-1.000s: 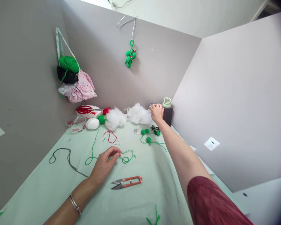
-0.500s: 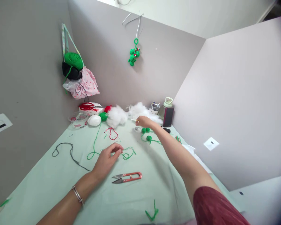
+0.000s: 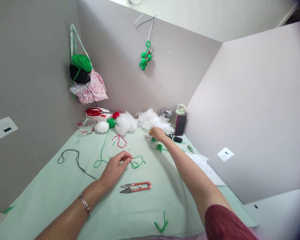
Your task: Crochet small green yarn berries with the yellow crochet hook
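My left hand (image 3: pixel 118 163) rests on the table with its fingers curled and thumb drawn in, closed on green yarn (image 3: pixel 137 163) that loops out past the fingertips. A strand of this yarn runs back toward a small green ball (image 3: pixel 111 123). Far forward, my right hand (image 3: pixel 157 134) grips a thin crochet hook (image 3: pixel 146 130) with a yellowish handle; its tip points left, close to white stuffing (image 3: pixel 150 120). Beneath and beside that hand are a small clear round container (image 3: pixel 147 137) and green crocheted balls (image 3: pixel 159 147), one partly covered. Orange thread snips (image 3: pixel 135 187) lie in front of my left hand.
Along the back stand a white yarn ball (image 3: pixel 102 126), red scissors (image 3: pixel 95 112) on a box, a pen cup (image 3: pixel 166 115), a bottle (image 3: pixel 181 110) and a dark phone (image 3: pixel 180 125). Dark cord (image 3: pixel 77 160) lies left. Green crocheted pieces (image 3: pixel 146 58) hang on the back wall.
The view has shifted slightly. My right hand has moved a little nearer and right with the hook, now covering part of the green balls. My left hand stays with the yarn.
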### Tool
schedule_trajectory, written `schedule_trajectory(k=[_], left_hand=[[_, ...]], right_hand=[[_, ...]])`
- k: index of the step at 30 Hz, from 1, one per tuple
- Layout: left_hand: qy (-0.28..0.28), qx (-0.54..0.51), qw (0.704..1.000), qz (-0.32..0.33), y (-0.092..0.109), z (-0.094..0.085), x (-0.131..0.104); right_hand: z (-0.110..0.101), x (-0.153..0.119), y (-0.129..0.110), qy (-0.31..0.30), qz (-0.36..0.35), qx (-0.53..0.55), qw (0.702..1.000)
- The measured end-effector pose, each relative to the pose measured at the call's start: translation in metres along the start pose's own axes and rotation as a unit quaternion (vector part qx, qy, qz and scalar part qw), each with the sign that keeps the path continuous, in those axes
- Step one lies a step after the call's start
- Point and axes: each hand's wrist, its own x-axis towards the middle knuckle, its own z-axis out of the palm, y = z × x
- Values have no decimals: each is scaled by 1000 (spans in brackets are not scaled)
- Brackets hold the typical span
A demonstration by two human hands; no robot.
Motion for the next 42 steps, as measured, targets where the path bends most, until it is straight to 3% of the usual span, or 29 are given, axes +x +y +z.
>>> schedule_trajectory(k=[5,9,17,23,31,36,42], left_hand=[[1,-34,999,-11,-4,0,3],[0,-70,997,-29,-7,-3,4],[-4,-155,987,-36,-5,1,3],[-56,-208,976,-26,-4,8,0],[-68,-251,964,-59,1,3,0],[-62,-296,950,-80,-1,8,-2],[-42,-414,906,-83,8,-3,2]], right_hand=[[-10,-11,0,-17,-7,128,992],[-14,-32,-11,-59,-38,255,964],[8,-124,-61,-109,-133,427,888],[28,-174,-80,-70,-134,493,857],[19,-181,-72,-57,-126,520,843],[16,-184,-69,-84,-139,524,836],[16,-182,-63,-75,-125,576,804]])
